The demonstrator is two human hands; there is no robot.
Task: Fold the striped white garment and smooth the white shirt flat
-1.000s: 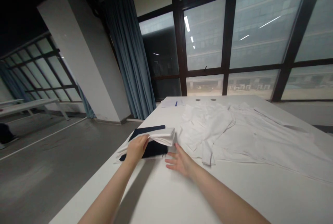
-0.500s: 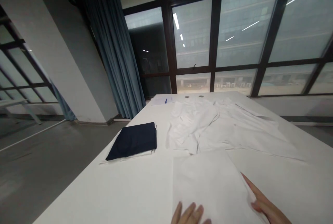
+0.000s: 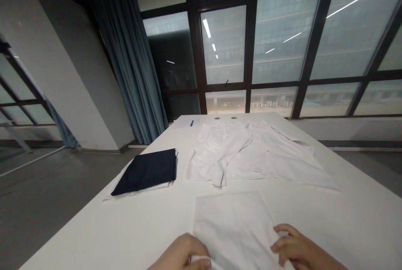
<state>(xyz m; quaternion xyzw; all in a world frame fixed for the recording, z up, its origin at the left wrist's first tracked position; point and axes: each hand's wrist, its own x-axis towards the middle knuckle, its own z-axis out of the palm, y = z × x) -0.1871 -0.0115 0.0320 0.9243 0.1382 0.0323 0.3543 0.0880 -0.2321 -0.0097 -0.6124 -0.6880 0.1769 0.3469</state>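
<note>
Slippage is the main risk at your hands. Your left hand point(image 3: 180, 253) is closed on the near edge of the white cloth point(image 3: 232, 226), pinching a small fold, and your right hand point(image 3: 297, 247) is curled around its right edge, apparently gripping it, though your fingers hide how much they hold. The cloth lies flat on the table point(image 3: 351, 207), reaching away from both hands. If one hand pulls harder or lifts sooner than the other, the cloth could skew, and a loose pinch could let an edge slip free or crease.

Just beyond the cloth's far edge, the white shirt point(image 3: 257, 153) lies spread and rumpled, so a long forward sweep could drag across its loose sleeve point(image 3: 220, 169). Ahead of your left hand, the folded navy cloth point(image 3: 144, 172) rests on white fabric point(image 3: 138, 192), and a wide swing could knock that stack askew. Farther off, near the table's far end, lie a sheet of paper point(image 3: 184, 123) and a blue pen point(image 3: 191, 123).

Compared with the earlier frame, your fingers are no longer spread on the cloth; they are now curled onto its edges.
</note>
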